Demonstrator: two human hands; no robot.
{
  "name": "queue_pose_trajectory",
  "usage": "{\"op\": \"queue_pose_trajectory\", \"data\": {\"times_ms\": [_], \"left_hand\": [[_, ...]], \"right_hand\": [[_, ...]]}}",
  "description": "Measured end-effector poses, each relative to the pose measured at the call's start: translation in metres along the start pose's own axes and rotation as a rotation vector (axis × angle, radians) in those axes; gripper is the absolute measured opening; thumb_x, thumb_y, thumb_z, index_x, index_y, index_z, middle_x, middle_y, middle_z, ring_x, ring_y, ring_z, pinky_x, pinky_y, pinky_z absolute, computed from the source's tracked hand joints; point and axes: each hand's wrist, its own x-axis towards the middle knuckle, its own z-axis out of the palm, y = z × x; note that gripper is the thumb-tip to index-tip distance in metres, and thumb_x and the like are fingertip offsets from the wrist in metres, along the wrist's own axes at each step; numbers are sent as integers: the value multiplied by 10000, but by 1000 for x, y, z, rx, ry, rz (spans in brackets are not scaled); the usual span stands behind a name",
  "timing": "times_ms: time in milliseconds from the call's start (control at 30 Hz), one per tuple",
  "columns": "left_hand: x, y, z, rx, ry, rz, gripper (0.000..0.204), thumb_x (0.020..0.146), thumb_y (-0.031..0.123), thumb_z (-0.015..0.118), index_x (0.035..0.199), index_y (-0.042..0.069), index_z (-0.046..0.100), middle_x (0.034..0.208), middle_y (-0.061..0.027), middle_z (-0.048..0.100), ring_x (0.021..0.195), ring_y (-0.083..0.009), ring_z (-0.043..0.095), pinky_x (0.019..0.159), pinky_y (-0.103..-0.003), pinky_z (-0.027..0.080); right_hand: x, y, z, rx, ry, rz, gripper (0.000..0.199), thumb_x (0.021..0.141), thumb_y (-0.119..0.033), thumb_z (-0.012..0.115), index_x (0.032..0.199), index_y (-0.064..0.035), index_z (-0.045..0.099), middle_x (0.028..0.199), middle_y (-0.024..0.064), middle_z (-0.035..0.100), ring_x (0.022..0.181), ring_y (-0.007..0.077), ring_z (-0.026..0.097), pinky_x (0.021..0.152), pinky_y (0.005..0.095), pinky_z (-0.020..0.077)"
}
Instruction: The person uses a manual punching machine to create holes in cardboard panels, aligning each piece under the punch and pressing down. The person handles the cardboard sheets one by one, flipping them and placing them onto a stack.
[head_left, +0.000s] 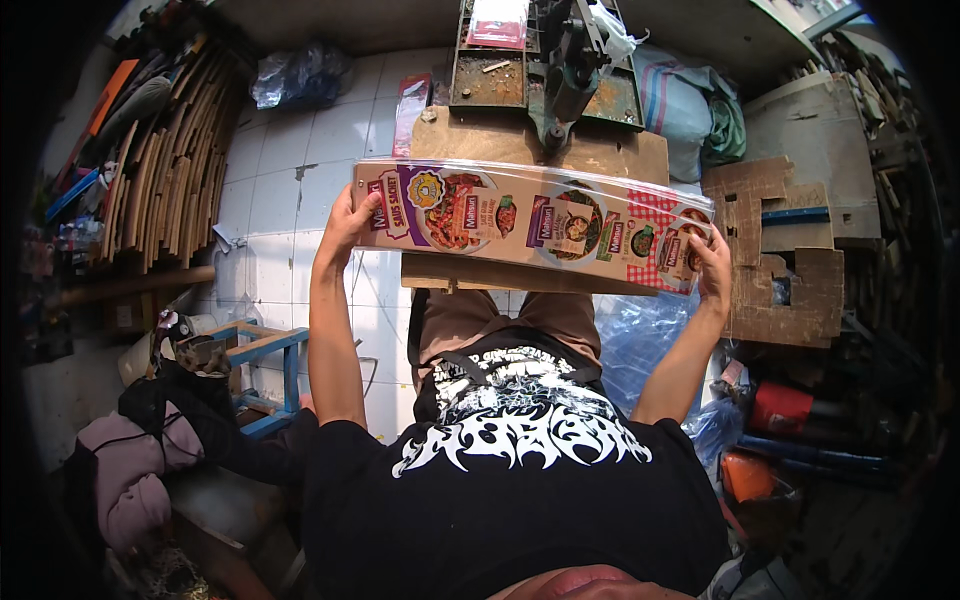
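Observation:
My left hand [346, 222] and my right hand [712, 262] hold a long printed panel [522, 222] by its two short ends. Colourful pictures of food dishes cover its brownish face, with a red checked patch toward the right. Along the far edge several thin shiny layers show, so it may be a stack of sheets. Fingers of both hands wrap round the ends, partly hidden behind them. Beneath the panel lies a brown wooden board [625, 155] above my lap. Just beyond it stands a dark metal hand press [567, 95].
Flat metal trays [488, 82] flank the press. Brown board strips [170, 160] stack at far left, and a blue stool frame [268, 350] stands nearer. On the right are cut-out brown boards [765, 230], a pale sack [672, 112] and clear plastic sheeting [640, 340].

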Motion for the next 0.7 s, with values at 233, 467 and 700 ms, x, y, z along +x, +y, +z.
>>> {"op": "queue_pose_trajectory", "data": {"times_ms": [233, 467, 700], "left_hand": [[-30, -22, -21, -43, -10, 309, 538, 895, -71, 541, 1376, 93, 363, 1242, -65, 546, 1154, -144, 504, 989, -316, 412], [-39, -39, -6, -53, 26, 388, 590, 875, -158, 495, 1360, 117, 303, 1380, -105, 445, 1288, -209, 423, 1070, -365, 355], [-43, -21, 0, -85, -28, 458, 624, 831, 44, 656, 1373, 107, 355, 1413, -163, 426, 1348, -282, 376, 1110, -420, 323]], "right_hand": [[-19, -11, 9, 253, -16, -475, 629, 781, -72, 715, 1336, -5, 426, 1220, 99, 568, 1110, 184, 543, 1013, 321, 381], [-2, 32, 6, 428, -43, -597, 661, 723, -77, 602, 1354, -3, 419, 1279, 122, 548, 1244, 270, 484, 1131, 413, 280], [-8, 5, 16, 431, 7, -484, 566, 805, -135, 568, 1337, -6, 425, 1151, 154, 592, 1242, 313, 482, 1139, 428, 264]]}}
